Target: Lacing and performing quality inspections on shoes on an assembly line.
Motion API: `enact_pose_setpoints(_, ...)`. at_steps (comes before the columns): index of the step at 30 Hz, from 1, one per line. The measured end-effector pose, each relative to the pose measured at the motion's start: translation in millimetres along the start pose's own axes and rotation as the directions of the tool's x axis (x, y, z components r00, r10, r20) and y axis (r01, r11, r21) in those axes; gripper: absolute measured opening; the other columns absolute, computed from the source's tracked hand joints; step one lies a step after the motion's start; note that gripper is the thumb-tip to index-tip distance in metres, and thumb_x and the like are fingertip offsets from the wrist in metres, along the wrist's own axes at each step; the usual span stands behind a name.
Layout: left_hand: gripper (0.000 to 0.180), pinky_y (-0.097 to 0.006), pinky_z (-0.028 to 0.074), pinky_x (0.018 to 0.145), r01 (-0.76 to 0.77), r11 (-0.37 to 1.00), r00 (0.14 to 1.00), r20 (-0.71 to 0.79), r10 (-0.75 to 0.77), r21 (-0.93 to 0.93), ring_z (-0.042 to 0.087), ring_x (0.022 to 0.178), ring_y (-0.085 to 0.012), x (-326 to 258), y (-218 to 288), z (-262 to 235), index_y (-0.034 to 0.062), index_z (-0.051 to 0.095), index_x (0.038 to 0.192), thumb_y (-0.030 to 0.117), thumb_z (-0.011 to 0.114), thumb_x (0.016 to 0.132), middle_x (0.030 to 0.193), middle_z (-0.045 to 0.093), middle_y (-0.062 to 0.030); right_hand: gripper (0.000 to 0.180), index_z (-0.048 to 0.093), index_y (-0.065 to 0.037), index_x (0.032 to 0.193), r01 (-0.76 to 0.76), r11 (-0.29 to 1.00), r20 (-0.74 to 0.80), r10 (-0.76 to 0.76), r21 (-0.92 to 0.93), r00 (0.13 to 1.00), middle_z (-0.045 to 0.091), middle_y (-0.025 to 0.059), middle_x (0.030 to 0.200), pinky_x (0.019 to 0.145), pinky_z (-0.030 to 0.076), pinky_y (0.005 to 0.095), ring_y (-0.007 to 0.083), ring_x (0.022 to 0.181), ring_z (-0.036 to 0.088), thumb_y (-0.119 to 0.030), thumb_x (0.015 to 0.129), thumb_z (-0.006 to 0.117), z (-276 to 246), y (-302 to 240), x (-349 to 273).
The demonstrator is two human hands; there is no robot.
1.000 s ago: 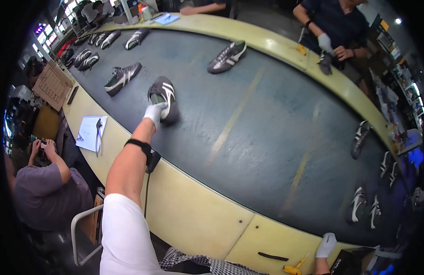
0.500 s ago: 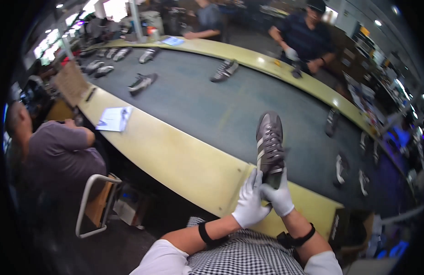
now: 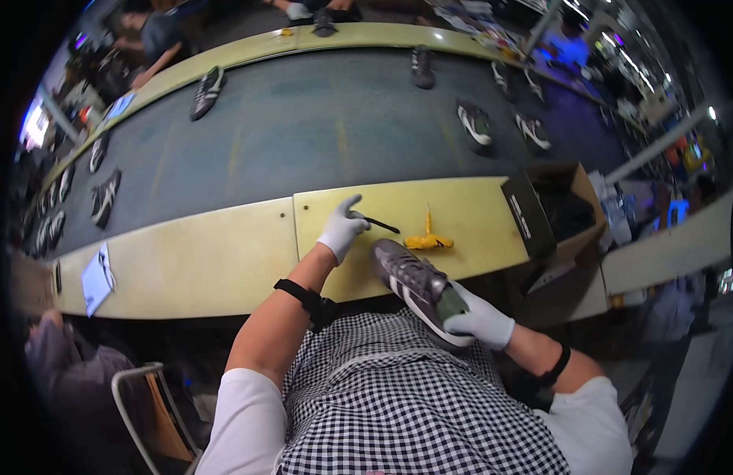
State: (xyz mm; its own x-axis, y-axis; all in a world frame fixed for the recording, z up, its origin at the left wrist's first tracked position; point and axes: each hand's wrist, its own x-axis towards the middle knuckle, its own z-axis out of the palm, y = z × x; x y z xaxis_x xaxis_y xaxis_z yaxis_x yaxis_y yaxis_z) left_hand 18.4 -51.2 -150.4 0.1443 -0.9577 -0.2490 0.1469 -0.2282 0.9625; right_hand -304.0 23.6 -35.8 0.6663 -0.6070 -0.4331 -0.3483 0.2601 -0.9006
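Two gloved hands were at work over the yellow bench (image 3: 224, 261). My left hand (image 3: 341, 229) lay out on the bench top, its fingers curled round the near end of a thin dark tool (image 3: 380, 225), index finger lifted a little; the tool's far end pointed right, toward a small yellow object (image 3: 428, 240) lying just beside it on the bench. My right hand (image 3: 479, 321) was closed around the heel of a grey shoe (image 3: 414, 283) with pale side stripes and a green lining, holding it tilted over my lap at the bench's near edge, toe toward the bench and close under my left hand. The shoe did not touch the tool.

At the bench's right end stood an open brown box (image 3: 576, 190). Its inside was dark, with something black in it that I could not make out. A black lid or carton (image 3: 526, 214) leaned against its near wall.

Beyond the bench ran a wide grey belt (image 3: 319, 134) with single shoes spaced along it: one (image 3: 207, 91) at the far left edge, a few (image 3: 105, 196) down the left curve, one (image 3: 475, 124) toward the right. A sheet of paper (image 3: 97, 277) lay on the bench far to my left. Another person (image 3: 57, 372) sat low at my left.
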Motion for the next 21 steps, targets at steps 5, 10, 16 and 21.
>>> enact_pose_setpoints(5, 0.065, -0.032, 0.044, 0.101, -0.267, 0.962, 0.963, 0.009, 0.269, -0.063, 0.06, 0.112, -0.0222, -19.6, -6.9, 5.2, -0.0036, 0.04, 0.147, 0.01, 0.065, 0.088, 0.116, 0.064, -0.0151, 0.084, 0.037, 0.003, 0.145, 0.071, 0.975, -0.265, -0.127, -0.209, 0.956, 0.06, 0.0257, 0.123, 0.099, 0.047, 0.0393, 0.0347, 0.113, 0.06, -0.03, 0.077, 0.072, 43.4, -0.3, 67.7)
enact_pose_setpoints(10, 0.043, -0.033, 0.045, 0.102, -0.147, 0.915, 0.982, -0.056, 0.181, 0.376, 0.06, 0.115, -0.0228, -81.8, 9.3, -16.9, -0.0059, 0.054, 0.133, 0.022, 0.056, 0.1, 0.123, 0.065, -0.0145, 0.092, 0.035, 0.01, 0.145, -0.018, 0.772, -0.1, -0.06, -0.636, 0.993, 0.056, 0.0348, 0.127, 0.106, 0.045, 0.0435, 0.0439, 0.123, 0.056, -0.05, 0.083, 0.068, 42.3, -2.4, 96.6)
enact_pose_setpoints(16, 0.04, -0.031, 0.051, 0.089, -0.231, 0.773, 0.968, 0.058, 0.245, 0.591, 0.065, 0.099, -0.0196, -112.2, 20.9, 11.5, -0.0035, 0.057, 0.131, 0.016, 0.061, 0.096, 0.111, 0.069, -0.0146, 0.04, 0.063, 0.002, 0.12, 0.239, 0.917, -0.143, -0.296, -0.318, 0.945, 0.067, 0.0228, 0.113, 0.093, 0.051, 0.0385, 0.0341, 0.104, 0.065, -0.027, 0.093, 0.064, 9.6, 3.0, 111.4)
enact_pose_setpoints(21, 0.036, -0.03, 0.052, 0.075, -0.111, 0.89, 0.994, 0.056, 0.096, 0.443, 0.062, 0.081, -0.0142, -106.4, 53.6, 33.7, -0.0007, 0.059, 0.129, 0.014, 0.058, 0.096, 0.093, 0.065, -0.0085, 0.033, 0.064, 0.001, 0.115, 0.315, 0.907, -0.217, -0.379, -0.279, 0.9, 0.067, 0.0208, 0.11, 0.092, 0.05, 0.0391, 0.0339, 0.104, 0.065, -0.024, 0.094, 0.063, 6.2, 14.8, 131.1)
